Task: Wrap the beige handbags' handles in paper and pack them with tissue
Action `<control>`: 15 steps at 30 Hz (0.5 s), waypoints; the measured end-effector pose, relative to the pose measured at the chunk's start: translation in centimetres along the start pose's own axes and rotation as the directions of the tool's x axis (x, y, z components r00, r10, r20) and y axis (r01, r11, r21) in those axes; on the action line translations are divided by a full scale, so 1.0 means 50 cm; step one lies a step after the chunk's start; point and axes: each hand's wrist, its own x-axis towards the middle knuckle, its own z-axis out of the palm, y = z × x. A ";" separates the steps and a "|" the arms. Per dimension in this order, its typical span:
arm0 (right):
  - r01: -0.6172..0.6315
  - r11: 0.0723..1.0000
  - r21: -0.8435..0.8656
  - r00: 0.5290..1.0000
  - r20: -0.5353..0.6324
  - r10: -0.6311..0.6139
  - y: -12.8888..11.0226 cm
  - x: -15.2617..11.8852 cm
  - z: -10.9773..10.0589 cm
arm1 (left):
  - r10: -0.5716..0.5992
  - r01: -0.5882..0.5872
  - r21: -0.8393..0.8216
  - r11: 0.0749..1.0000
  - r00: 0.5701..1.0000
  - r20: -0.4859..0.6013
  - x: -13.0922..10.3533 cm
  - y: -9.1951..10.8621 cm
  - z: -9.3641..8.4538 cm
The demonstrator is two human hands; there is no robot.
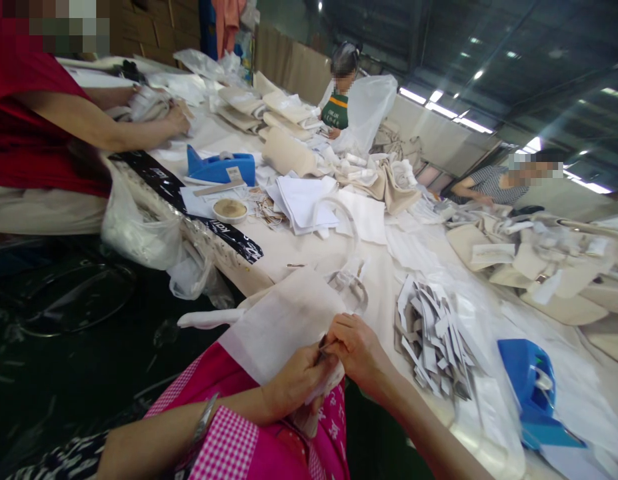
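Note:
A cream bag (283, 327), with a white sheet over it, lies tilted across my lap and the table edge. My left hand (299, 381) is closed on its near right corner, thumb pressed on top. My right hand (357, 350) pinches the same corner, fingertips meeting the left ones. A small dark part shows between the fingers; I cannot make out what it is. A pale curved strap (357, 293) rises just behind the bag. Right of my hands lies a heap of grey and white strips (433, 333).
Blue tape dispensers (221, 168) stand at the back left and near right (529, 383). A round tin (229, 210) sits beside white sheets (303, 203). Cream bags (533, 267) are piled right. A plastic bag (139, 227) hangs off the edge. Co-workers' hands (176, 119) work nearby.

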 end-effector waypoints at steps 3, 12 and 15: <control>-0.165 0.986 -0.008 0.981 0.099 0.165 -0.014 0.014 -0.016 | -0.011 0.011 -0.020 1.000 1.000 -0.002 -0.001 0.000 0.003; 0.086 0.941 -0.326 0.915 0.400 0.055 -0.036 0.065 -0.050 | -0.016 0.009 -0.154 0.988 0.999 -0.044 0.011 -0.020 0.004; 0.181 0.897 -0.404 0.903 0.429 0.011 -0.040 0.071 -0.041 | -0.044 0.028 -0.226 0.974 0.997 -0.065 0.013 -0.016 0.002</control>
